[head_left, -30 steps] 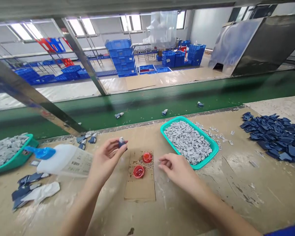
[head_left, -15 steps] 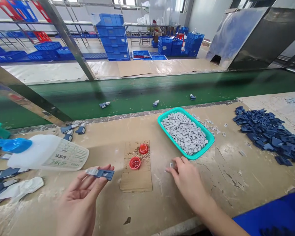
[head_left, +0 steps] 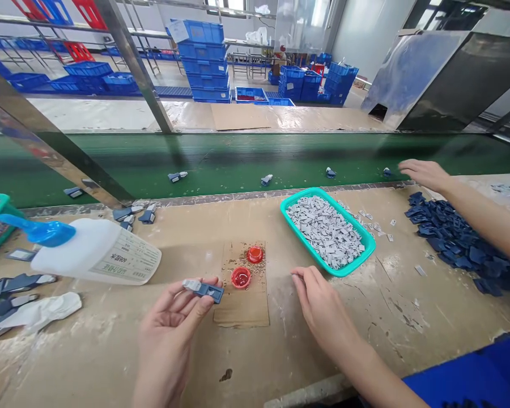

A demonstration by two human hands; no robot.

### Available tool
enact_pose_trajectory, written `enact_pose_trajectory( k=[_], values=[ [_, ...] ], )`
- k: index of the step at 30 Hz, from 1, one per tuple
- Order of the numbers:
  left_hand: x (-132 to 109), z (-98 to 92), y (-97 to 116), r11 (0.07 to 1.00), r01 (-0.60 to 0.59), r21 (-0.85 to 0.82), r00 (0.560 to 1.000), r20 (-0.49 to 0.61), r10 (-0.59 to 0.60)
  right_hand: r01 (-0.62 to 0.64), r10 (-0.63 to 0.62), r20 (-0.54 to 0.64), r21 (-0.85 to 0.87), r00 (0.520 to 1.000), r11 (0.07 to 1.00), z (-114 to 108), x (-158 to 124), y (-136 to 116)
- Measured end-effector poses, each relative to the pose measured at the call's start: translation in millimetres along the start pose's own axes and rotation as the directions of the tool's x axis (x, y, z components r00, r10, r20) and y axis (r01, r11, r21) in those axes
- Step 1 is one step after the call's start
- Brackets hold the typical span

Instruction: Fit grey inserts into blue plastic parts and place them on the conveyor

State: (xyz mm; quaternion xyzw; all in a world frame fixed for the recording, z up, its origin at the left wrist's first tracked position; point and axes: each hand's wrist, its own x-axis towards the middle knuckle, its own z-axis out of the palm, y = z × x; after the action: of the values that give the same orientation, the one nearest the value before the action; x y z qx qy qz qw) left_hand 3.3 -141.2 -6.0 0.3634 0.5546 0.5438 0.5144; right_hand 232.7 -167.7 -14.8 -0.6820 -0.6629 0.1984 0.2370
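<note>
My left hand (head_left: 174,317) pinches a dark blue plastic part with a light grey end (head_left: 204,290) between thumb and fingers. It is held above the table, left of two small red cups (head_left: 241,277) on a cardboard piece (head_left: 242,311). The nearer cup holds some liquid. My right hand (head_left: 321,300) is closed, thumb and index finger pressed together just above the table; whatever lies between the tips is hidden. Beside it stands a turquoise basket (head_left: 352,270) filled with small grey plastic pieces (head_left: 325,229).
A white bottle with blue cap (head_left: 96,249) lies at left near finished-looking blue-grey parts (head_left: 15,283). Several parts ride on the green belt (head_left: 221,156). A heap of dark blue parts (head_left: 463,243) is at right, where another person's hand (head_left: 425,173) reaches over the belt.
My left hand has moved right with its part, closer to the cups. The small grey piece at my right fingertips no longer shows. Another person's arm has come in at right; another part shows on the belt there.
</note>
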Motion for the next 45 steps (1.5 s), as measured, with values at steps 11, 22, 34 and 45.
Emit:
enact_pose_trajectory(
  k=[11,22,34,45],
  values=[
    [-6,4.7,-1,0.993,0.051,-0.102,0.999,0.014,-0.050,-0.254,0.133,0.220,0.736,0.966,0.627,21,78,-11],
    [-4,7.8,-5,0.986,0.063,-0.157,0.997,-0.030,-0.069,-0.303,0.139,0.272,0.787,0.952,0.537,19,78,-21],
    [-14,23.3,-2,0.985,-0.012,-0.171,1.000,-0.005,0.011,-0.439,-0.013,0.482,0.810,0.876,0.389,6,40,-59],
    [-22,31.4,3,0.994,-0.078,-0.073,0.997,-0.021,0.076,-0.485,-0.064,0.596,0.707,0.801,0.516,15,35,-51]
  ],
)
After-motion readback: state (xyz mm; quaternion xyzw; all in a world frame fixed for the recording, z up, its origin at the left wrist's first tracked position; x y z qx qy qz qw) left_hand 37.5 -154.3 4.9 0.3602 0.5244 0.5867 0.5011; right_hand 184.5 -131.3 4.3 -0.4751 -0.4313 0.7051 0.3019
